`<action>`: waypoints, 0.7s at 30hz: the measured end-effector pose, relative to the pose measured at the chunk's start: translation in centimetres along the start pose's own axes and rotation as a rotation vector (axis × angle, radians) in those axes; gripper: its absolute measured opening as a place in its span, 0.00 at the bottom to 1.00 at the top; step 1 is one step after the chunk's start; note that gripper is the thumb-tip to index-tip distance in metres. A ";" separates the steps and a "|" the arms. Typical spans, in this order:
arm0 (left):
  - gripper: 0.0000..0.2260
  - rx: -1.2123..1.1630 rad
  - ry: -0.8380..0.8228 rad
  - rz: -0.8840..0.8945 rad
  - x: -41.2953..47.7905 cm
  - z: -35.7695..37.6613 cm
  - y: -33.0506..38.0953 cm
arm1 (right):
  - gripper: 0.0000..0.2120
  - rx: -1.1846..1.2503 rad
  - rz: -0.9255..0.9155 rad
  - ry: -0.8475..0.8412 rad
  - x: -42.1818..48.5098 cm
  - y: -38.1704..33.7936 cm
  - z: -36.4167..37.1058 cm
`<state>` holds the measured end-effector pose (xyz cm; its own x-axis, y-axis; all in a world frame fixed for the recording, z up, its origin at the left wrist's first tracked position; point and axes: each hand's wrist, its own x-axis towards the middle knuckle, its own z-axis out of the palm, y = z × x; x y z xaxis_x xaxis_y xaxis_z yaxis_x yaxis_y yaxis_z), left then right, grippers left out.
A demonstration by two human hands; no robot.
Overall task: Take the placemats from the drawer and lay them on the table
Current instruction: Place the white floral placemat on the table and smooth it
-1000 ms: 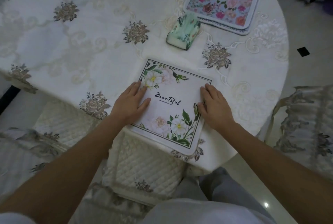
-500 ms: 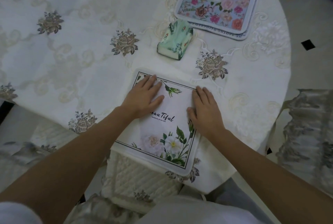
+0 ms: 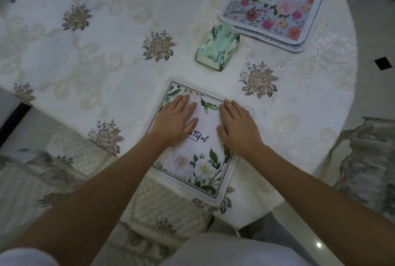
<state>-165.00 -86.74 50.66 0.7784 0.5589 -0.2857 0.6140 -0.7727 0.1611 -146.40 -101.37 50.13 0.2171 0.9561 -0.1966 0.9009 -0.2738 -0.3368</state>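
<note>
Placemat: square, white, green-leaf floral print, dark border line, script lettering. Near corner overhangs table edge. Left hand, right hand flat, fingers straight, pressing down, gripping nothing.

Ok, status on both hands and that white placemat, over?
Pressing flat on the white placemat: left hand, right hand. Its near edge sits at the table rim. Ahead, tissue pack, apart; pink placemat farther right.

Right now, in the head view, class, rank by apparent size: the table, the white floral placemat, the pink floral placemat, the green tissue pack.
1. table
2. white floral placemat and pink floral placemat: alike; the white one is nearer the camera, so unranked
3. green tissue pack
</note>
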 end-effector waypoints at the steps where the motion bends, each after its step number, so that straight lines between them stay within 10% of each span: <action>1: 0.27 -0.025 0.010 -0.045 -0.7 0.1 0.0 | 0.29 0.004 0.007 0.001 -0.9 0.7 -0.1; 15: 0.31 -0.094 -0.175 -0.431 -9.3 1.8 5.6 | 0.29 -0.028 0.017 -0.162 -6.4 3.4 -2.1; 21: 0.27 -0.037 0.178 -0.397 -14.9 0.6 12.2 | 0.25 0.016 -0.012 -0.050 -11.5 4.4 -4.7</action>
<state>-169.24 -104.67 56.27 0.4895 0.8562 -0.1651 0.8719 -0.4779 0.1063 -143.19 -113.04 55.21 0.1869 0.9530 -0.2383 0.8969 -0.2645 -0.3544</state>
